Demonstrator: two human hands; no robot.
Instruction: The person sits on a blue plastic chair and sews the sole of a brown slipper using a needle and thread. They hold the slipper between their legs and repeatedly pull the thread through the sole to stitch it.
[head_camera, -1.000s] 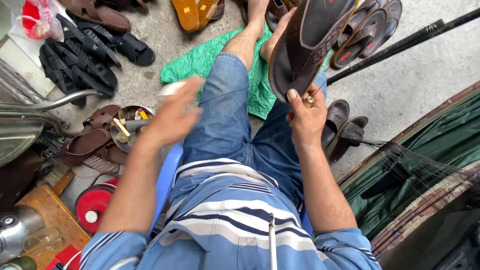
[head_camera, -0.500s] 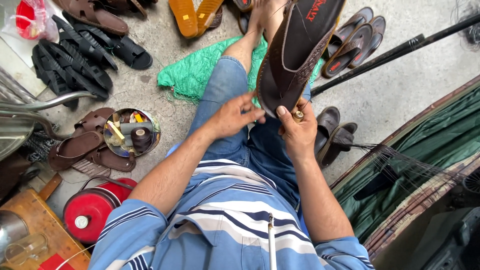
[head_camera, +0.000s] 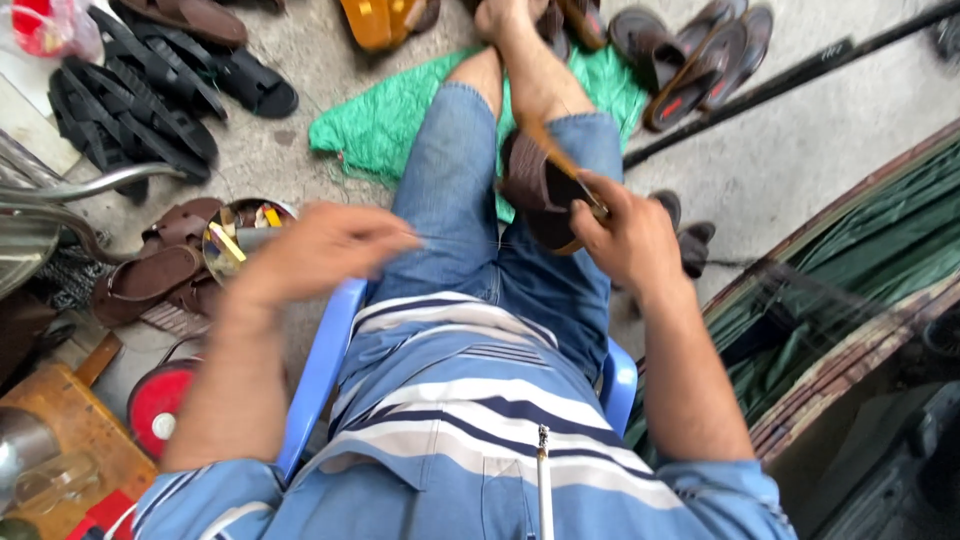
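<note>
Two hands: one person, seated, working over the lap.
Right hand (head_camera: 628, 238): clamps brown sandal (head_camera: 538, 190) on right thigh, steadying it.
Left hand (head_camera: 325, 248): blurred above left thigh; grip cannot be told.
Left floor: tin (head_camera: 240, 225) within reach.

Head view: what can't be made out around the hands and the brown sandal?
- Left hand: motion-blurred; whether its grip holds anything is unreadable.
- Right hand: its fingers cover the small item pinched against the dark brown leather sandal.
- Sandal's far side: turned away, behind the blue denim knee.
- Round tin of small tools: contents too small, partly behind the left hand.
</note>
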